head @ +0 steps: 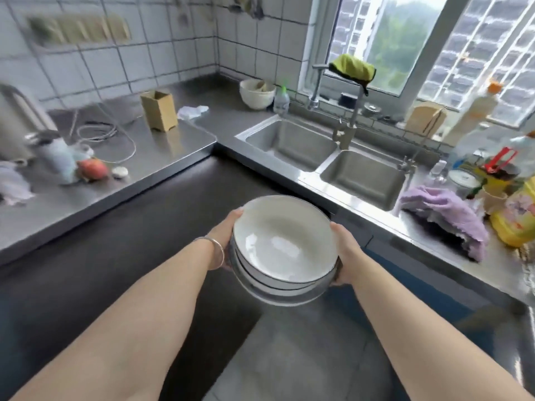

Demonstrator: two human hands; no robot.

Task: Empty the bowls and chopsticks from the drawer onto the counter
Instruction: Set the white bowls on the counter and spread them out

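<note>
Two hands carry a stack of white bowls (285,250) in mid-air, in front of the double sink (327,160) and clear of the steel surface (162,157). The left hand (224,241) and right hand (346,251) clasp opposite sides of the stack, fingers curled under and thumbs near the top rim, probably so the nested bowls stay level and do not slide apart. How many bowls are stacked is hard to count, perhaps three or four. Most fingers hide beneath the stack. Neither the drawer nor any chopsticks are visible, and the picture is blurred.
</note>
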